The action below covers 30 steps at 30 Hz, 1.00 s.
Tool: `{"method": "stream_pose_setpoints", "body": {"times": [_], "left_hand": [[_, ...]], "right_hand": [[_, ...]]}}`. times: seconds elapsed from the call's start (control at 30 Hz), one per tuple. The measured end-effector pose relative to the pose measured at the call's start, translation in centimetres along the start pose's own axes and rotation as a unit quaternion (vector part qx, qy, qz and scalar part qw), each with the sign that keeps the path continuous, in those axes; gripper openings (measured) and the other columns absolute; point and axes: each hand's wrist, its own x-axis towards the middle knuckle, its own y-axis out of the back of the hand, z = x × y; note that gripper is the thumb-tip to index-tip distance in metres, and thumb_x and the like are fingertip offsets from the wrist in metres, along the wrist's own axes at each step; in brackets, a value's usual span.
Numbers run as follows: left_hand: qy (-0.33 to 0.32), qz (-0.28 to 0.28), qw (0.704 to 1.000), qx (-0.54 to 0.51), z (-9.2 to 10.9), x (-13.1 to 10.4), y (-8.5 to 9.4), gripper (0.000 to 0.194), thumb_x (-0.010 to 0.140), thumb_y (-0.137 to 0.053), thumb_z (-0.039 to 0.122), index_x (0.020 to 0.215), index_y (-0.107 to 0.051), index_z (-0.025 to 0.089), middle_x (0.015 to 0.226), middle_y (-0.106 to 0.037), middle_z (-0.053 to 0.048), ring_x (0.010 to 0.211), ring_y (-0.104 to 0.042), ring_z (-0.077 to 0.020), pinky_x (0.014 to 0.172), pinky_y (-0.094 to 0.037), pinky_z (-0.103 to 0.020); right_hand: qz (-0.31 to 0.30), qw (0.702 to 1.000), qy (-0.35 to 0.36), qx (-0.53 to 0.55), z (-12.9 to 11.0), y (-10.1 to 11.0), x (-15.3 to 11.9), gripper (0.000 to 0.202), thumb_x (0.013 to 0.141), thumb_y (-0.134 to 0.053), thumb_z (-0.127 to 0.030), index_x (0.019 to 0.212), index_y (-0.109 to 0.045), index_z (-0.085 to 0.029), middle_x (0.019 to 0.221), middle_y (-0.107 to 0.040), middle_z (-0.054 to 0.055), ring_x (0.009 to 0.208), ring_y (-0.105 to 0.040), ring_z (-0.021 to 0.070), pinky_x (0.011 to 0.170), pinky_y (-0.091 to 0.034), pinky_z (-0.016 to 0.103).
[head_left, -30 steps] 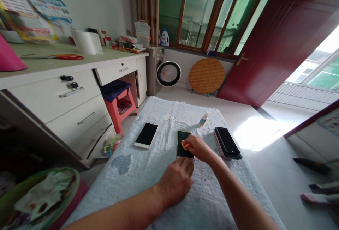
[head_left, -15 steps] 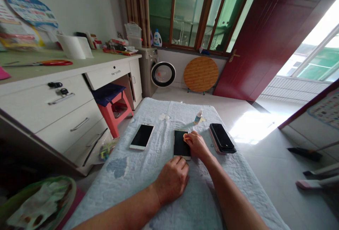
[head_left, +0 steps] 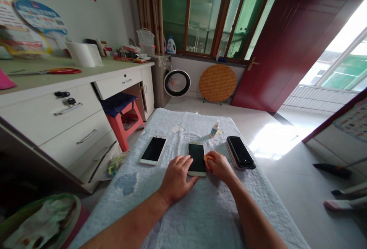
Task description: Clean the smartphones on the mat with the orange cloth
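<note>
A phone with a dark screen lies in the middle of the cloth-covered table. My left hand rests at its left and lower edge, fingers together on the side and thumb apart near the bottom corner. Pinched in my right hand is an orange cloth, held against the phone's right edge. A white phone lies to the left. On the right, a black phone sits on top of other flat devices. Behind the middle phone stands a small spray bottle.
A desk with drawers runs along the left, with a red stool under it. A waste bin stands at the lower left. Behind the table are a washing machine with its door open and a round wooden board.
My left hand has moved from the phone's bottom edge to its left side, its fingers loosening. My right hand has moved with the cloth from the screen to the right edge.
</note>
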Motion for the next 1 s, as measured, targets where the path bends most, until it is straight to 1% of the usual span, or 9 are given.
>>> {"method": "stream_pose_setpoints", "body": {"times": [0.13,0.23,0.37,0.53,0.63,0.7,0.83,0.93,1.0], "left_hand": [[0.031,-0.038,0.999,-0.001,0.0,0.0,0.0,0.063,0.074,-0.068,0.052,0.123,-0.056,0.015,0.125,-0.06,-0.012,0.116,-0.052,-0.0297,0.1,-0.04,-0.045],[0.04,-0.054,0.998,-0.004,0.1,-0.1,-0.3,0.063,0.075,-0.067,0.052,0.125,-0.055,0.016,0.128,-0.058,-0.013,0.118,-0.051,-0.0296,0.102,-0.039,-0.044],[0.043,-0.058,0.997,-0.005,0.0,-0.2,-0.8,0.062,0.076,-0.067,0.048,0.127,-0.053,0.016,0.132,-0.055,-0.014,0.122,-0.049,-0.0293,0.104,-0.036,-0.044],[0.055,-0.045,0.997,-0.027,-0.2,-0.2,-0.9,0.062,0.075,-0.068,0.045,0.128,-0.051,0.017,0.129,-0.057,-0.012,0.119,-0.051,-0.0288,0.102,-0.039,-0.042],[0.069,-0.03,0.996,-0.052,-0.2,-0.1,-0.7,0.061,0.074,-0.07,0.045,0.125,-0.052,0.017,0.121,-0.061,-0.01,0.111,-0.055,-0.0279,0.098,-0.042,-0.041],[0.081,-0.025,0.994,-0.064,-0.3,0.0,-0.6,0.061,0.073,-0.069,0.046,0.124,-0.051,0.017,0.117,-0.063,-0.009,0.108,-0.057,-0.0277,0.095,-0.044,-0.04],[0.106,-0.004,0.991,-0.087,-0.6,0.2,-0.4,0.061,0.078,-0.064,0.047,0.129,-0.045,0.019,0.112,-0.065,-0.01,0.104,-0.06,-0.0276,0.091,-0.047,-0.039],[0.098,0.028,0.987,-0.122,-0.6,0.3,-0.3,0.05,0.079,-0.062,0.037,0.125,-0.048,0.022,0.109,-0.065,-0.007,0.101,-0.061,-0.025,0.089,-0.048,-0.037],[0.096,0.049,0.983,-0.147,-0.5,0.4,-0.2,0.05,0.077,-0.06,0.027,0.125,-0.047,0.021,0.111,-0.063,-0.007,0.098,-0.062,-0.0229,0.088,-0.049,-0.035]], "right_hand": [[-0.012,1.0,-0.017,0.018,-0.1,-0.5,-0.3,0.018,0.073,-0.047,-0.023,0.077,-0.063,-0.019,0.058,-0.059,-0.001,0.054,-0.052,0.0124,0.053,-0.037,0.021],[-0.016,0.994,-0.067,0.082,0.2,-1.1,-0.1,0.021,0.071,-0.049,-0.028,0.082,-0.064,-0.019,0.055,-0.057,-0.003,0.046,-0.048,0.0111,0.046,-0.035,0.021],[-0.028,0.972,-0.127,0.198,0.0,-1.4,-0.1,0.028,0.067,-0.054,-0.036,0.086,-0.063,-0.017,0.052,-0.051,-0.005,0.04,-0.041,0.009,0.039,-0.03,0.02],[-0.011,0.936,-0.12,0.331,-0.7,-1.2,-0.3,0.031,0.067,-0.061,-0.039,0.087,-0.06,-0.016,0.058,-0.052,-0.004,0.045,-0.043,0.0074,0.041,-0.029,0.018],[-0.019,0.915,-0.094,0.392,-1.0,-1.3,-0.6,0.034,0.07,-0.064,-0.039,0.095,-0.06,-0.017,0.072,-0.061,-0.001,0.049,-0.046,0.0068,0.043,-0.031,0.017],[-0.039,0.909,-0.063,0.41,-1.4,-1.5,-0.8,0.034,0.072,-0.064,-0.038,0.099,-0.061,-0.018,0.091,-0.065,0.004,0.052,-0.047,0.006,0.042,-0.031,0.017],[-0.086,0.91,-0.013,0.406,-2.9,-1.6,-1.2,0.024,0.073,-0.065,-0.036,0.089,-0.063,-0.018,0.131,-0.051,0.008,0.055,-0.05,0.0044,0.041,-0.033,0.017],[-0.111,0.911,-0.005,0.396,-3.9,-1.5,-1.5,0.021,0.073,-0.065,-0.035,0.084,-0.062,-0.018,0.138,-0.046,0.008,0.057,-0.051,0.004,0.041,-0.035,0.017],[-0.125,0.915,-0.002,0.385,-4.0,-1.5,-1.5,0.022,0.073,-0.064,-0.036,0.086,-0.061,-0.018,0.137,-0.046,0.008,0.058,-0.052,0.0042,0.041,-0.036,0.016]]}}
